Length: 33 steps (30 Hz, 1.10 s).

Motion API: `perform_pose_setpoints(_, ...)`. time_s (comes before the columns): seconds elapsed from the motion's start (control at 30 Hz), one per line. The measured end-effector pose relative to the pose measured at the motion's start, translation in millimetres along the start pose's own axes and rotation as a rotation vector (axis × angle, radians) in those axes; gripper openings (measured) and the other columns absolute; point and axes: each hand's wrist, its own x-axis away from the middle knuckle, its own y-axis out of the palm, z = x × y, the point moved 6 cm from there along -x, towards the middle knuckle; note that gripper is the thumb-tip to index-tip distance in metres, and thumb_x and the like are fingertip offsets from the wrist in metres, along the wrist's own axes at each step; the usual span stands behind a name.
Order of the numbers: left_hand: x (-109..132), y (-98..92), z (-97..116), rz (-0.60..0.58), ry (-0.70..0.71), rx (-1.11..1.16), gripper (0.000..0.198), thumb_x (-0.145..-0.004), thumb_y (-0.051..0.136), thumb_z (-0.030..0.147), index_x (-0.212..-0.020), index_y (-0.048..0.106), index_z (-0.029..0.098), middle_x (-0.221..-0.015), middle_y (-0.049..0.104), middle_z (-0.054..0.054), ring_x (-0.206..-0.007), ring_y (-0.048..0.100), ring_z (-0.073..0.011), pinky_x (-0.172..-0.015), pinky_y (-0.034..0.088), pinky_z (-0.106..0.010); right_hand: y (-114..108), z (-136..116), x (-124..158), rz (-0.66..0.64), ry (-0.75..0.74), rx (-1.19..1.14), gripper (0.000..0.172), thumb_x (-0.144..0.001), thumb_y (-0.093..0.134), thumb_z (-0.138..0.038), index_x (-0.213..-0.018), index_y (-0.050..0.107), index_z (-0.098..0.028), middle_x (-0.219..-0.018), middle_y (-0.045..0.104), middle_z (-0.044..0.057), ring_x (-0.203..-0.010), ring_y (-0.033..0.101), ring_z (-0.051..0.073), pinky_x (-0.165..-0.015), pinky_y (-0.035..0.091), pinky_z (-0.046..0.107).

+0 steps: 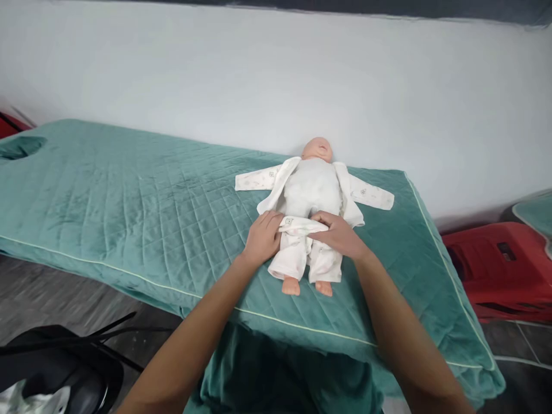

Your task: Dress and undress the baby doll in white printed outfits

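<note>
A baby doll (313, 187) lies on its back on the green quilted table cover (150, 213), head towards the wall. It wears an open white jacket (276, 181) with the sleeves spread out, and white trousers (297, 259) over its legs; bare feet show at the bottom. My left hand (261, 237) grips the waistband of the trousers at the doll's left side as seen. My right hand (338, 233) pinches the same waistband from the other side. Both hands have their fingers curled on the fabric.
The padded table has a face hole (19, 146) at its far left end and stands against a white wall. A red plastic stool (502, 267) is on the floor to the right. A black chair (56, 368) with a light cloth stands at bottom left.
</note>
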Motion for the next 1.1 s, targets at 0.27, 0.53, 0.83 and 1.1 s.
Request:
perform_pose_setpoints(0.27, 2.9, -6.4, -4.0, 0.04, -0.019, 0.238, 0.032, -0.085, 0.04, 0.007, -0.107, 0.061, 0.019, -0.101, 0.067, -0.008, -0.098, 0.061, -0.0212, -0.089, 0.052, -0.038, 0.1, -4.3, -25.3, -0.206, -0.073, -0.196, 0.027, -0.088, 0.067, -0.046, -0.092, 0.069, -0.02, -0.089, 0.069, 0.002, -0.084, 0.062, 0.017, -0.08, 0.047, 0.032)
perform_pose_setpoints(0.53, -10.4, -5.9, -80.6, 0.331, -0.649, 0.291, 0.022, -0.095, 0.051, 0.031, -0.107, 0.064, 0.02, -0.112, 0.068, -0.009, -0.102, 0.063, -0.0212, -0.089, 0.05, -0.036, -28.2, 12.3, -14.2, 0.406, -0.14, -0.512, 0.019, -0.081, 0.075, -0.037, -0.088, 0.067, -0.022, -0.088, 0.073, 0.003, -0.08, 0.068, 0.018, -0.077, 0.057, 0.034)
perform_pose_setpoints(0.83, -82.8, 43.5, -118.4, -0.218, -0.559, 0.272, 0.024, -0.086, 0.058, 0.043, -0.075, 0.062, 0.022, -0.077, 0.064, -0.001, -0.076, 0.054, -0.0187, -0.071, 0.039, -0.029, -113.7, 90.2, -22.1, 0.75, 0.226, 0.173, 0.023, -0.078, 0.062, -0.042, -0.084, 0.065, -0.02, -0.087, 0.071, 0.008, -0.085, 0.064, 0.023, -0.086, 0.049, 0.041)
perform_pose_setpoints(1.1, -63.5, 23.3, -138.1, 0.251, -0.899, 0.937, 0.028, -0.077, 0.069, 0.042, -0.079, 0.051, 0.021, -0.069, 0.05, 0.005, -0.058, 0.046, -0.01, -0.056, 0.038, -0.023, -94.8, 99.6, -32.4, 0.578, 0.325, 0.008, 0.033, -0.076, 0.064, -0.052, -0.084, 0.062, -0.02, -0.076, 0.064, 0.002, -0.07, 0.056, 0.019, -0.065, 0.041, 0.032)
